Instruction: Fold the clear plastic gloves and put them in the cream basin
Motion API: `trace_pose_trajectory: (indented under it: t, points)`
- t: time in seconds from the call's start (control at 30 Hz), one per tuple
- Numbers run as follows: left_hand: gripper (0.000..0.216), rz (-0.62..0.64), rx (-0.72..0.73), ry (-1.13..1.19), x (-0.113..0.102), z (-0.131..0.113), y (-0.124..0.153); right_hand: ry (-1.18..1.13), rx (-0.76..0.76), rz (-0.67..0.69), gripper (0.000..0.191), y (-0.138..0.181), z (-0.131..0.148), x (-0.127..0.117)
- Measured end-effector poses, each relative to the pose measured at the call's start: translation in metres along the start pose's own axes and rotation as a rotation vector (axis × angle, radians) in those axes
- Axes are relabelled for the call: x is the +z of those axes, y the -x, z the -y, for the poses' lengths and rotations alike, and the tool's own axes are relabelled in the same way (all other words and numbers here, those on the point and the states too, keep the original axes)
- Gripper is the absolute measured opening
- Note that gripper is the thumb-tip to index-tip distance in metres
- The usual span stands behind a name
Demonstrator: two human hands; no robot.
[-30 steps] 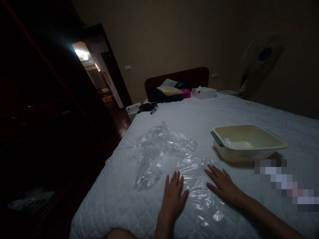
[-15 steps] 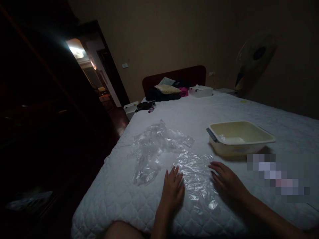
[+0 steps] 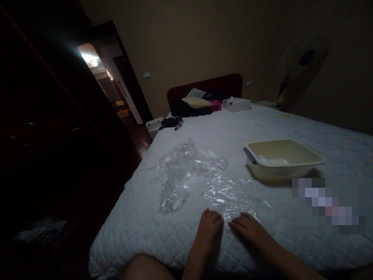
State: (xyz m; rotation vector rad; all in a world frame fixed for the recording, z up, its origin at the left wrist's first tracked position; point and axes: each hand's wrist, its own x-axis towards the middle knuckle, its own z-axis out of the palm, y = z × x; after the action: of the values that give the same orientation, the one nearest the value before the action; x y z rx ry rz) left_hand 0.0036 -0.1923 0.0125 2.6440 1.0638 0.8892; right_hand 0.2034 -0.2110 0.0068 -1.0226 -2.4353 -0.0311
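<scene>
A clear, crinkled plastic bag [image 3: 230,194] is spread on the white quilted bed cover [image 3: 140,229]. At its near edge, my left hand [image 3: 210,229] has its fingers curled down and closed on the plastic. My right hand [image 3: 250,231] faces it a short gap away, fingers together and bent onto the same edge; its thumb is hidden. Farther left lies a second rumpled sheet of clear plastic [image 3: 177,171], which neither hand touches. To the right stands a cream plastic basin [image 3: 279,171] with a grey handle and a small clear piece inside.
A blurred-out patch [image 3: 326,206] covers something right of my hands. Toward the headboard [image 3: 204,83] are a cushion [image 3: 196,102], dark cloth, a pink roll [image 3: 216,105] and a white box [image 3: 236,104]. A fan [image 3: 305,58] stands at the back right. My knee [image 3: 148,268] is at the bed's edge.
Both hands have drawn nearer to me and closer together, from the bag's sides to its near edge. Their spread fingers have bent and closed. The bag's creases have shifted.
</scene>
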Motion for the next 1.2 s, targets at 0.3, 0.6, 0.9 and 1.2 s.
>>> trace_pose_trajectory:
  t: [0.3, 0.6, 0.9, 1.2]
  points:
    - [0.01, -0.037, -0.032, 0.012, 0.007, 0.004, 0.0, -0.171, 0.173, 0.031, 0.024, 0.001, 0.001, 0.002]
    - [0.009, -0.06, -0.106, 0.042, 0.011, 0.001, -0.002, -0.275, 0.45, -0.033, 0.023, -0.01, -0.003, 0.003]
    - [0.007, -0.117, -0.154, 0.0, 0.018, 0.001, -0.008, -0.454, 0.642, -0.027, 0.024, -0.03, -0.013, -0.001]
    - [0.018, -0.124, -0.131, -0.074, 0.022, 0.002, -0.007, -0.178, 0.586, 0.008, 0.011, -0.029, -0.018, 0.001]
